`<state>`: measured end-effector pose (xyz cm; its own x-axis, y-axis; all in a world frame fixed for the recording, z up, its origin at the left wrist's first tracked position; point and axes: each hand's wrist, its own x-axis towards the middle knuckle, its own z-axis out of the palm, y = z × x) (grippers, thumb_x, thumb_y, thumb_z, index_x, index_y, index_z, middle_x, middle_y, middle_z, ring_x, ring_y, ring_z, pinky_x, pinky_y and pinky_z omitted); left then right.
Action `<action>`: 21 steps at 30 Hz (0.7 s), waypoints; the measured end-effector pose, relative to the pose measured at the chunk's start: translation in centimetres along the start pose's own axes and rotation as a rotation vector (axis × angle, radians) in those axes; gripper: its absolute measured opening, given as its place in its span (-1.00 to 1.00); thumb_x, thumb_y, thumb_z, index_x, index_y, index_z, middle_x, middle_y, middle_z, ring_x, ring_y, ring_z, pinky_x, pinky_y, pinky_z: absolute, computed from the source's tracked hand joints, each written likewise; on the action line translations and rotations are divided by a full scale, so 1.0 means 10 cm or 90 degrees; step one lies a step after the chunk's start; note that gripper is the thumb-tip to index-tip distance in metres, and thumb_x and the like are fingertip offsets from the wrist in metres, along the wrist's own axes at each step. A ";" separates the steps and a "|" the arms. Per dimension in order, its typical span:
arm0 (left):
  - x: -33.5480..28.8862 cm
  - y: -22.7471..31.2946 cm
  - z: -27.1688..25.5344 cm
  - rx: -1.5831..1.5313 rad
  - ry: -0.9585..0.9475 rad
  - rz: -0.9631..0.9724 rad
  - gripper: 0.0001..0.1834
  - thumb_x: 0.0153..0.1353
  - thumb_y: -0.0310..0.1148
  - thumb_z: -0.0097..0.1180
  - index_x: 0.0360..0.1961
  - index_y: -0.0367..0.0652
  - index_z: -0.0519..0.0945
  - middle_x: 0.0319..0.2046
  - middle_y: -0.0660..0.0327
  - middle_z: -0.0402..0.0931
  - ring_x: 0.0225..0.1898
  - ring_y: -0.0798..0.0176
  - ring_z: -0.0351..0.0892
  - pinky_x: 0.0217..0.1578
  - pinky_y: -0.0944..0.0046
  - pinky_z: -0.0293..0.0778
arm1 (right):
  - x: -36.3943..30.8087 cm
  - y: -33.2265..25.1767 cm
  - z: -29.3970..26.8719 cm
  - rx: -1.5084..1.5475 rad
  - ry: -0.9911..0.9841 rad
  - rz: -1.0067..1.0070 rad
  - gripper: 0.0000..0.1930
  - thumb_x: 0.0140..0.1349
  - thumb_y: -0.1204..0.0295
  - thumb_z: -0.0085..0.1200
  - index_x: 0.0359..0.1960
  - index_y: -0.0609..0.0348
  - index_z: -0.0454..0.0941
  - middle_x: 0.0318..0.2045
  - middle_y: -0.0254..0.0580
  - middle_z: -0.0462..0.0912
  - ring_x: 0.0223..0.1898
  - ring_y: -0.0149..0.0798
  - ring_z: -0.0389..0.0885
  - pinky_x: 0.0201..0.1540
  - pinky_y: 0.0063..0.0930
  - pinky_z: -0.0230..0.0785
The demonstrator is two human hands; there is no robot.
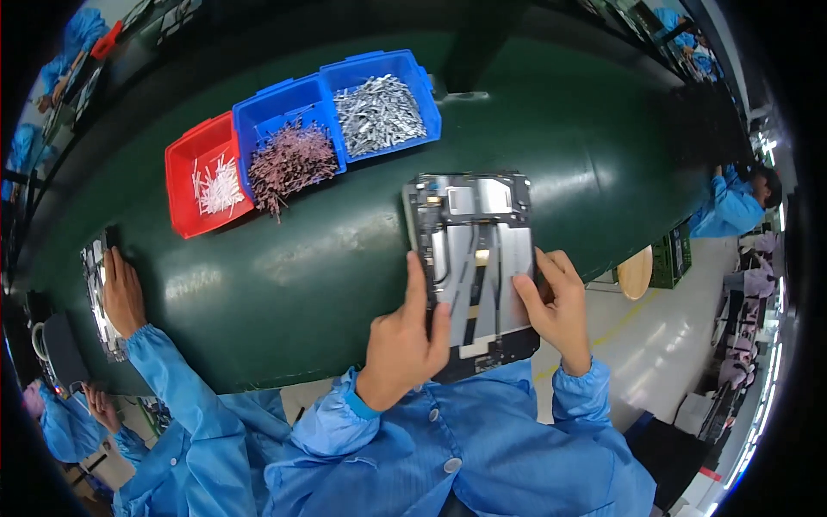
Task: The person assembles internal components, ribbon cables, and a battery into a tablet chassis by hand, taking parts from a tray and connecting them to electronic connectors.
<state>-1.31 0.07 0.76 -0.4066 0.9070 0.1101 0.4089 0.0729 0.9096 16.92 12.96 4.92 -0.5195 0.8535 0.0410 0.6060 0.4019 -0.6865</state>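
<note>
- Head cam: L hand (401, 349) pinches flat gadget (514, 258) by left side
- R hand (562, 314): same, right side
- Both closed on it; it's btwn 'em
- Red bin (181, 194), 2 blue bins (430, 108): past grip, to left

On the green tabletop (327, 293), a red plastic bin (194, 145) stands left of two blue plastic bins (276, 108), beyond and mostly left of a flat rectangular metallic device (510, 284)

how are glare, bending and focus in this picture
Head view: pale glare patches on the green table, whose near edge bows; head view: strip lights at the right rim look blown out; head view: the opened device looks fairly sharp.
</note>
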 end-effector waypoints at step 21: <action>0.01 -0.15 0.05 -0.064 -0.038 -0.070 -0.18 0.41 -0.10 -0.06 0.31 -0.73 0.05 -0.53 -0.15 0.60 -0.57 -0.17 0.62 -0.46 0.02 0.54 | 0.11 0.36 0.14 0.041 -0.004 -0.037 -0.62 0.25 0.19 0.24 -0.24 0.36 0.61 -0.39 -0.16 0.47 -0.44 -0.32 0.40 -0.43 -0.46 0.23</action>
<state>-1.59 0.27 -0.82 -0.3932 0.9194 -0.0134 0.2802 0.1337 0.9506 17.68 14.90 1.53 -0.5570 0.8269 0.0776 0.5345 0.4285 -0.7285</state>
